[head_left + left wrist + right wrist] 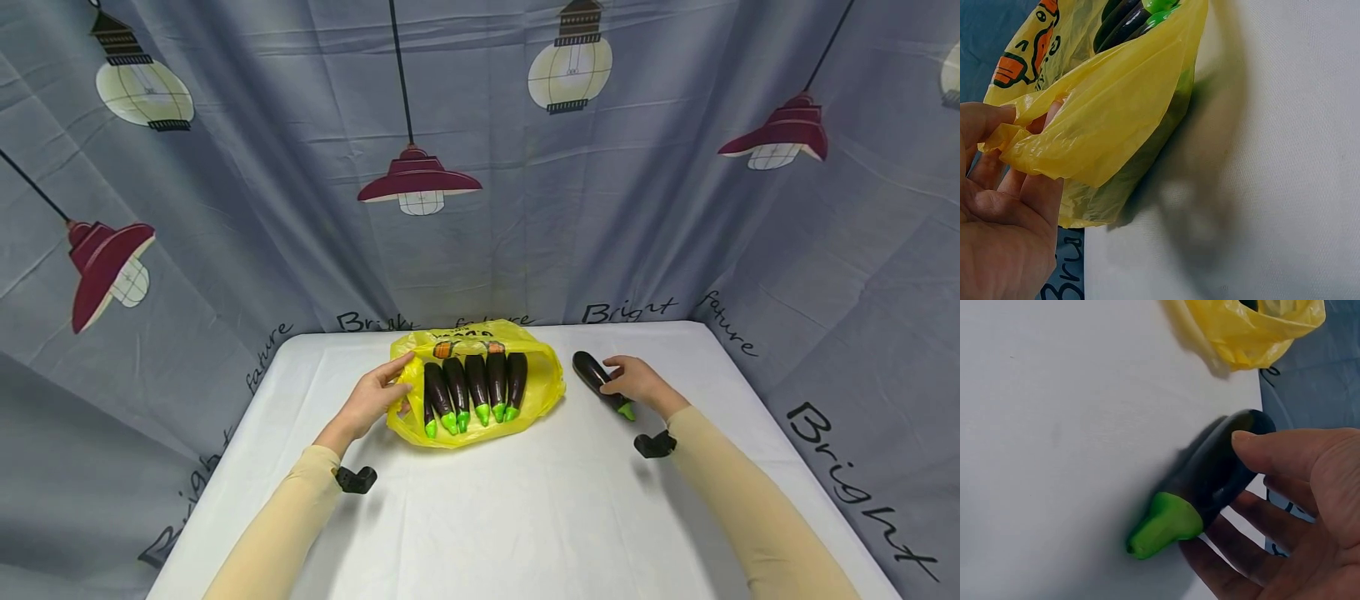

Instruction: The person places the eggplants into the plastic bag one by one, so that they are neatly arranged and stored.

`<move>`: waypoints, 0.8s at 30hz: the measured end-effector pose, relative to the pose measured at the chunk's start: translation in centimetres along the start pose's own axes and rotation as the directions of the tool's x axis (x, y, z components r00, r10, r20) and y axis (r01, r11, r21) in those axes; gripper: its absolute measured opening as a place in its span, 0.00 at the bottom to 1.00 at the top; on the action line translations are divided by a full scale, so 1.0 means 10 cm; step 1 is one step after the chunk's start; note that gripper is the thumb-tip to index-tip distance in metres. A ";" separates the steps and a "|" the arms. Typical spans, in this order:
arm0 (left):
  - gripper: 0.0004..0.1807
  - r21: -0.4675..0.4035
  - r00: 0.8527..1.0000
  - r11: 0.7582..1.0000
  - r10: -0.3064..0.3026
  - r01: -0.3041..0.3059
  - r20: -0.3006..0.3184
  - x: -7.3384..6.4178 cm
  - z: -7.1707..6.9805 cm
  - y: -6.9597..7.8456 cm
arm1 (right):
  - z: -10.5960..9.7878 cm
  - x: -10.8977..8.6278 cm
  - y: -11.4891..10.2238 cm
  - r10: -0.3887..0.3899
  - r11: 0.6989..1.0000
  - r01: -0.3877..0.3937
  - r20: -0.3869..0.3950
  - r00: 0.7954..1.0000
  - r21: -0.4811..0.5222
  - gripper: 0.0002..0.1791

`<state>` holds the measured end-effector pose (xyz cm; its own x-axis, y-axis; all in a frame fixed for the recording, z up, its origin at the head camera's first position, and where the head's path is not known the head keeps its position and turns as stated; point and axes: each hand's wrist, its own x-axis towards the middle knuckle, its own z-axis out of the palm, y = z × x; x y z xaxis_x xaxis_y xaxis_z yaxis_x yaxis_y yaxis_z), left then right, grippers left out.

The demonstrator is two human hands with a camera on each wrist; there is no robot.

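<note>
A yellow plastic bag (pixel 547 379) lies on the white table with its mouth facing me. Several dark purple eggplants (pixel 477 383) with green stem ends lie side by side inside it. My left hand (pixel 366 406) grips the left edge of the bag's mouth; in the left wrist view the film (pixel 1116 125) bunches between the fingers. To the right of the bag, my right hand (pixel 637 385) holds a single eggplant (pixel 1210 465) low over the table, thumb on its upper side and fingers along the other. Its green stem (pixel 1165 526) points toward me.
The white table (pixel 510 517) ends at a grey-blue curtain (pixel 480 267) printed with lamps and lettering, which rises behind and on both sides. A black wrist device (pixel 355 480) sits at my left cuff, another device (pixel 654 445) at the right.
</note>
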<state>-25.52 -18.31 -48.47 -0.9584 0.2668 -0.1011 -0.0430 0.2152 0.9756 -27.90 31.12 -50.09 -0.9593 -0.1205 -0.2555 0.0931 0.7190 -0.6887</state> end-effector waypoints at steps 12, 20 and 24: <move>0.35 -0.006 1.000 1.000 0.001 -0.001 -0.003 0.01 0.00 -0.01 | -0.15 0.02 0.00 0.127 0.985 -0.142 0.146 0.981 0.101 0.41; 0.35 -0.012 1.000 1.000 0.007 -0.007 -0.001 0.01 -0.01 -0.02 | -0.20 0.02 0.07 0.161 0.968 -0.189 0.170 0.972 0.162 0.41; 0.35 -0.018 1.000 1.000 0.005 -0.005 -0.005 0.01 0.00 -0.02 | -0.21 0.06 0.11 0.183 0.963 -0.213 0.179 0.967 0.165 0.43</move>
<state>-25.66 -18.35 -48.70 -0.9600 0.2634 -0.0950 -0.0429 0.1971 0.9795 -28.94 33.26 -49.53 -0.8626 -0.1077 -0.4943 0.3375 0.6053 -0.7209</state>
